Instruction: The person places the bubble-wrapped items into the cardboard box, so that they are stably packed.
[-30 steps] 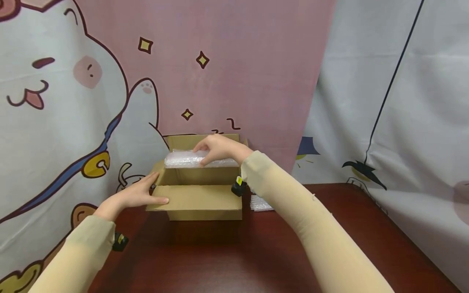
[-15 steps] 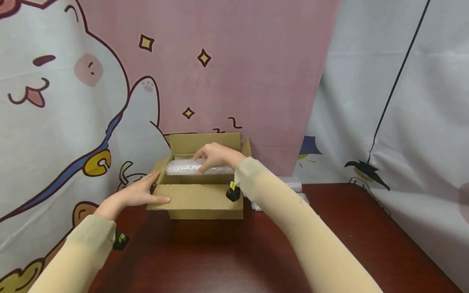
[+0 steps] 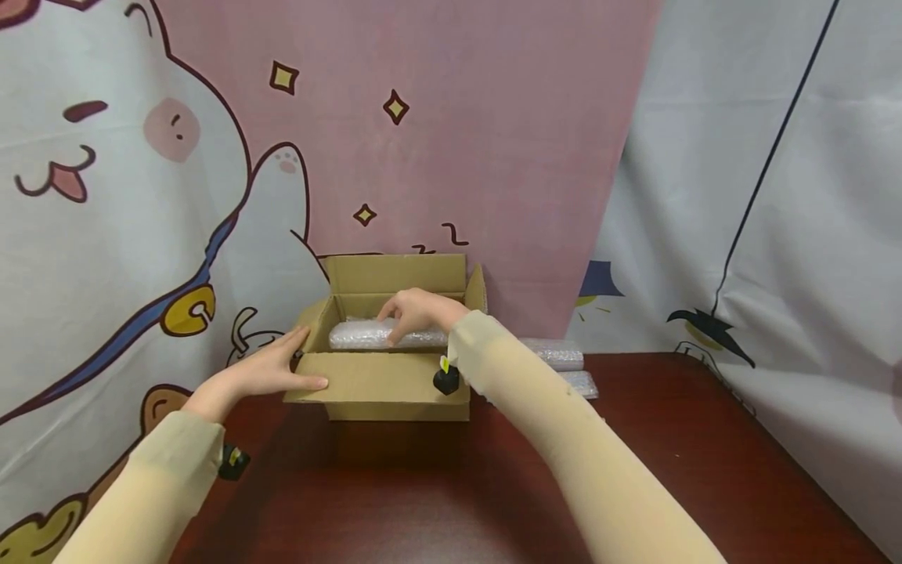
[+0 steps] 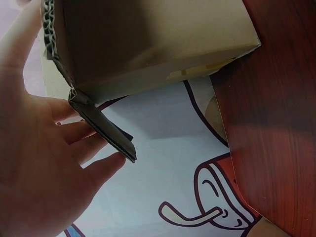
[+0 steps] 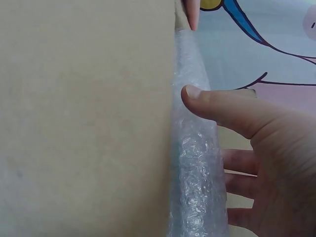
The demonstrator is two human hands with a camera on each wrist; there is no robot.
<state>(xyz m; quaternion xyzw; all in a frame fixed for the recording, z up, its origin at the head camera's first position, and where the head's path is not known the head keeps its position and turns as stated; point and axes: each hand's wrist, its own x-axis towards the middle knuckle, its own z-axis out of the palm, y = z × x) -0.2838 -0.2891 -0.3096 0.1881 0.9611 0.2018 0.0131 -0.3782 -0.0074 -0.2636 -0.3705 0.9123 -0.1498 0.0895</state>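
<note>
An open cardboard box stands on the table with its flaps spread. My right hand grips a roll of clear bubble wrap from above, thumb on the near side. The roll lies lengthwise in the box opening, partly below the rim. In the right wrist view, the thumb presses one side of the wrap and the other fingers lie along the opposite side. My left hand rests at the box's left corner, thumb on the front flap. Its fairly straight fingers touch the outside of the left flap.
More bubble wrap pieces lie on the dark red table right of the box, partly hidden by my right sleeve. A printed cloth backdrop hangs close behind the box and along both sides.
My right hand has lowered the bubble wrap roll from above the box into its opening. The left hand stays on the flaps. The bubble wrap on the right shows more.
</note>
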